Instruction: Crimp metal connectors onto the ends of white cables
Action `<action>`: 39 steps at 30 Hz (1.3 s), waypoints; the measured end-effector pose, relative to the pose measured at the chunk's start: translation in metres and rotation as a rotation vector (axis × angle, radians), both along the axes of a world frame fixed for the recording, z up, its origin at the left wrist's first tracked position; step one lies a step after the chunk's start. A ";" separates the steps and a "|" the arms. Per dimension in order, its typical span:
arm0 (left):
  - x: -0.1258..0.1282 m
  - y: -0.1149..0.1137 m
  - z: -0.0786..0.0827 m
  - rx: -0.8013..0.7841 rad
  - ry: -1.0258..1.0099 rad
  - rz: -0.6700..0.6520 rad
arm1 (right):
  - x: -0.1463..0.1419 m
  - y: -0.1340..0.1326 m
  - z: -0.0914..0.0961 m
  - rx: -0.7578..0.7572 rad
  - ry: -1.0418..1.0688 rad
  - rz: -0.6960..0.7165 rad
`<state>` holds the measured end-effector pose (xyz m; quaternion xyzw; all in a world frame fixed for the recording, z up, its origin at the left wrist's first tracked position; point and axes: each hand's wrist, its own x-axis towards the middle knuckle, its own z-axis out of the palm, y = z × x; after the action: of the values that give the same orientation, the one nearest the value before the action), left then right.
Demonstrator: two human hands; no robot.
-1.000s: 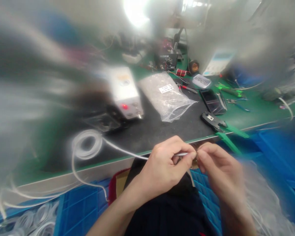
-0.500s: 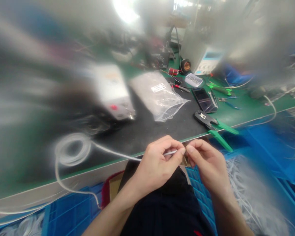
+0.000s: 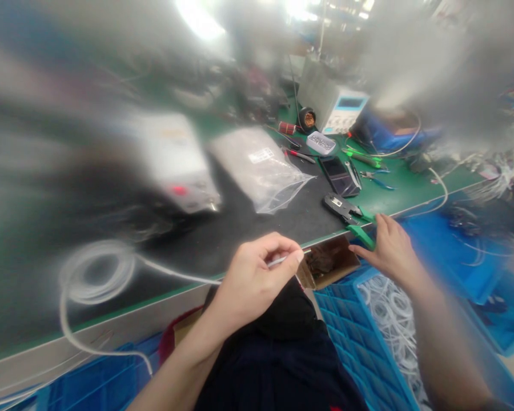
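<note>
My left hand (image 3: 252, 279) pinches the end of a white cable (image 3: 171, 275) between thumb and fingers, just off the bench's front edge. The cable runs left to a loose coil (image 3: 92, 274) lying on the black mat. My right hand (image 3: 392, 248) has reached out to the green handles of a crimping tool (image 3: 351, 216) at the bench edge; its fingers rest on the lower handle, whether gripping it I cannot tell. A small open cardboard box (image 3: 328, 262) with dark parts sits between the two hands.
A clear plastic bag (image 3: 259, 168), a white device with a red light (image 3: 175, 165), a dark phone-like slab (image 3: 338, 176), small pliers and a meter (image 3: 340, 108) lie on the green bench. Blue crates (image 3: 351, 319) with white cable coils stand below, right and left.
My right hand let go of the cable tip and moved right and up to the crimping tool's green handles. The left hand kept its pinch. The view swung to the right.
</note>
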<state>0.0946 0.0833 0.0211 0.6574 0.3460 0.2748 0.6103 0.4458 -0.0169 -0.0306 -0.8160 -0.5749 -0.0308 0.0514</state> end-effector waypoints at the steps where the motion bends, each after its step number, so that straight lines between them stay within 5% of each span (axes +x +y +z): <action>1: 0.000 0.001 0.000 0.002 0.004 0.000 | 0.000 0.002 -0.002 0.011 0.014 -0.012; 10: -0.002 0.002 0.004 -0.003 0.012 -0.002 | -0.050 -0.008 0.006 0.232 0.377 -0.226; 15: -0.002 0.001 0.007 0.039 0.020 -0.007 | -0.117 -0.028 0.013 0.161 0.903 -0.092; 19: 0.002 -0.001 0.011 0.056 0.015 -0.015 | -0.165 -0.028 0.024 0.156 1.713 -0.053; 21: 0.004 -0.002 0.012 0.037 0.011 -0.034 | -0.179 -0.026 0.026 0.168 1.897 -0.071; 39: 0.002 -0.001 0.005 0.011 0.030 -0.022 | -0.191 -0.022 0.033 0.110 1.623 -0.035</action>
<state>0.0970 0.0821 0.0261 0.6686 0.3463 0.2605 0.6043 0.2549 -0.0386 0.0025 -0.5893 -0.3434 0.5414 0.4916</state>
